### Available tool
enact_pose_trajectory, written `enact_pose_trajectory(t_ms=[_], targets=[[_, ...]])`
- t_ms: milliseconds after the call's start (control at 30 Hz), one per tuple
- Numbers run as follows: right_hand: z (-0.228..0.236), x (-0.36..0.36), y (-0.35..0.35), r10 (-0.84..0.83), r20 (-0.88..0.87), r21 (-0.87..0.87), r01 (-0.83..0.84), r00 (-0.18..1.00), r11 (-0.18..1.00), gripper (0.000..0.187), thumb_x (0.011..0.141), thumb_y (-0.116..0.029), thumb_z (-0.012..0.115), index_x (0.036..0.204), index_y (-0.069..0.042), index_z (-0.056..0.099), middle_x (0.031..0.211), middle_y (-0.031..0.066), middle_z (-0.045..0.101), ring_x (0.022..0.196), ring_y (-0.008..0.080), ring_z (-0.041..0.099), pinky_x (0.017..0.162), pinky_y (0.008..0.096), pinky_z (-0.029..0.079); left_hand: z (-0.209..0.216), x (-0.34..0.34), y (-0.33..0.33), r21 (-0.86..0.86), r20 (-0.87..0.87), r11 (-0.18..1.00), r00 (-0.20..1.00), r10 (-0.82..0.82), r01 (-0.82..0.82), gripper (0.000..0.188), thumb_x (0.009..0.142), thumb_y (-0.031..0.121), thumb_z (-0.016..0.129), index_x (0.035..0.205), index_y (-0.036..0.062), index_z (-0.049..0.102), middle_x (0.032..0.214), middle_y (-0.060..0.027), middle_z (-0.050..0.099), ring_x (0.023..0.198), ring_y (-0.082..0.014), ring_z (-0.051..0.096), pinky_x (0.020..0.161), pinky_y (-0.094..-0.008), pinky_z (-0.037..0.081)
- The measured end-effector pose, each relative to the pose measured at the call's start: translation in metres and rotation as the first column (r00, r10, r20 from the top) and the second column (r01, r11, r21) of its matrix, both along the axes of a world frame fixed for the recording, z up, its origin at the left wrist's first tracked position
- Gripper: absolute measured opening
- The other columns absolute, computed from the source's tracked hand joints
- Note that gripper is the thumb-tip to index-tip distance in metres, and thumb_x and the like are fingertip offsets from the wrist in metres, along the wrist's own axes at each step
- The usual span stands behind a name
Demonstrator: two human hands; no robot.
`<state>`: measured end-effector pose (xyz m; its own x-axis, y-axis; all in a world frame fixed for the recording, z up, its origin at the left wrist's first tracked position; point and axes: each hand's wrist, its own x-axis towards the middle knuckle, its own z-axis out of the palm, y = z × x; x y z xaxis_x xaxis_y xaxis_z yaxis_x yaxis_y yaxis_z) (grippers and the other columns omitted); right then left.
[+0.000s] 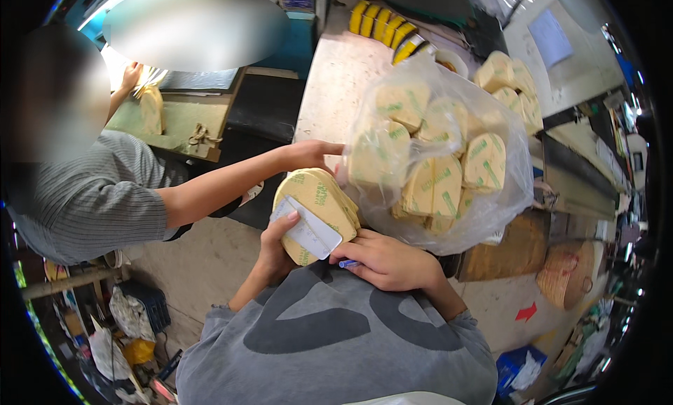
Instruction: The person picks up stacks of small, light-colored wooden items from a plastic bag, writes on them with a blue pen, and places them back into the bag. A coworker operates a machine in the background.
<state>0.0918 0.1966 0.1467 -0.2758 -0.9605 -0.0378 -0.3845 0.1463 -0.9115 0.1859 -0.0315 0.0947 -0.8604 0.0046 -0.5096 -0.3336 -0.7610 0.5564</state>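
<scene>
Slanting lengthwise down-right, a white card point(313, 237) overlies yellow pads point(319, 198).

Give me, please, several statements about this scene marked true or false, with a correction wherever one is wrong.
1. The left hand holds a stack of yellow pads, its thumb on a white card. True.
2. The white card lies beneath the stack. False: it lies on top.
3. The right hand holds a blue pen. True.
4. A see-through plastic bag contains yellow bundles. True.
5. Nobody else is present. False: another person, at the left, has an arm stretched toward the bag.
</scene>
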Motion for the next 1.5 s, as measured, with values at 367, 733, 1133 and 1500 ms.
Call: enact_pose_trajectory(t_ms=[367,733,1133,1500], targets=[[-0.030,0.036,0.036,-0.338,0.010,-0.083,0.338,0.941,0.938,0.013,0.097,-0.010,0.064,0.108,-0.003,0.065,0.096,0.0156,0.066,0.094,0.0358,0.064,0.084,0.0439,0.052,0.043,-0.029,0.036,0.021,-0.302,0.981,0.934,0.189,-0.192,0.092,0.088,0.053,0.059,0.158,-0.0003,0.033,0.148,-0.0255,0.054,0.130,-0.0389,0.061,0.107,-0.0479,0.055],[-0.018,0.065,0.070,-0.526,-0.142,-0.242,0.486,0.839,0.840,0.039,0.092,0.003,0.062,0.131,-0.001,0.063,0.093,0.0142,0.067,0.083,0.0319,0.067,0.079,0.0386,0.055,0.010,0.003,0.056,0.070,-0.104,0.920,0.914,0.392,-0.387,0.069,0.097,0.051,0.060,0.148,0.0061,0.049,0.135,-0.0136,0.065,0.116,-0.0331,0.068,0.097,-0.0511,0.057],[-0.050,0.115,0.090,0.218,0.960,0.100,0.945,-0.174,0.311,0.039,0.113,-0.021,0.042,0.149,-0.007,0.050,0.062,-0.0032,0.041,0.052,0.0075,0.029,0.057,0.0265,0.029,0.003,0.078,0.038,0.421,-0.282,0.863,0.865,0.416,-0.279,0.081,0.097,0.065,0.050,0.156,0.0095,0.042,0.144,-0.0153,0.059,0.126,-0.0363,0.063,0.104,-0.0574,0.054],[-0.077,0.150,0.000,0.050,0.996,-0.093,0.754,0.079,0.651,0.071,0.113,-0.040,0.044,0.169,-0.035,0.000,0.107,0.0156,0.060,0.053,0.0055,0.038,0.054,0.0170,0.036,-0.062,0.149,-0.024,0.442,-0.303,0.787,0.897,-0.321,0.431,0.084,0.069,0.025,0.074,0.145,-0.0025,0.051,0.129,-0.0232,0.069,0.115,-0.0377,0.070,0.104,-0.0490,0.056]])
